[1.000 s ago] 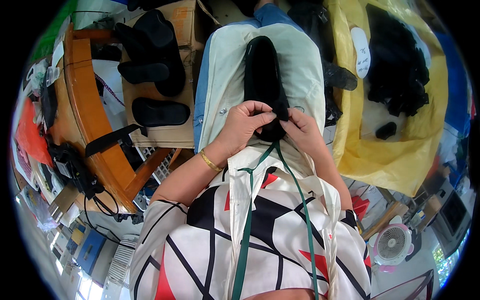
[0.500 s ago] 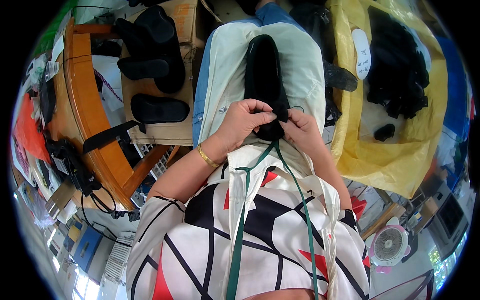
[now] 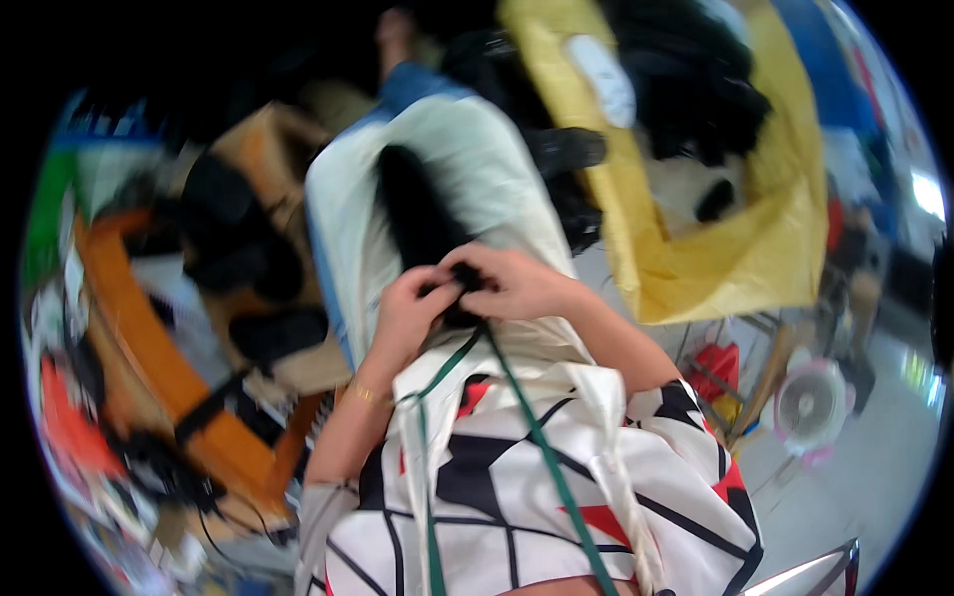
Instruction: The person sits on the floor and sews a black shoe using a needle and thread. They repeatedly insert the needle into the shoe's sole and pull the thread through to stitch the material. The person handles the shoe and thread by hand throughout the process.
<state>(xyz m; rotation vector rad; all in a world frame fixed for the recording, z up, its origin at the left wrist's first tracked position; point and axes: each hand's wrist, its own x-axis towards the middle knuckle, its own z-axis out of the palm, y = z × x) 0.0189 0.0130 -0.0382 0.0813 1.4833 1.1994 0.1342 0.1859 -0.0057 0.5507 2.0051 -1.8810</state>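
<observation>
A black slip-on shoe (image 3: pixel 409 204) lies lengthwise on the off-white apron (image 3: pixel 487 149) over my lap. My left hand (image 3: pixel 405 310) and my right hand (image 3: pixel 515 285) meet at its near end, their fingers bent and pinched together on the black fabric. The fingertips almost touch each other. Motion blur smears the view, so the exact spot they grip is hard to see. Just below the hands, a green strap (image 3: pixel 532 422) of the apron runs down over my patterned top.
On the left, several black shoes (image 3: pixel 278 336) rest on a cardboard box (image 3: pixel 266 149) beside an orange wooden frame (image 3: pixel 164 338). To the right are a yellow sack (image 3: pixel 725 288) with black pieces and a white sole-shaped piece (image 3: pixel 601 79), and a small fan (image 3: pixel 810 405).
The view has swung, so my lap, hands and shoe appear farther left and tilted. Both hands stay at the shoe's near end, with my right hand now slightly higher than my left.
</observation>
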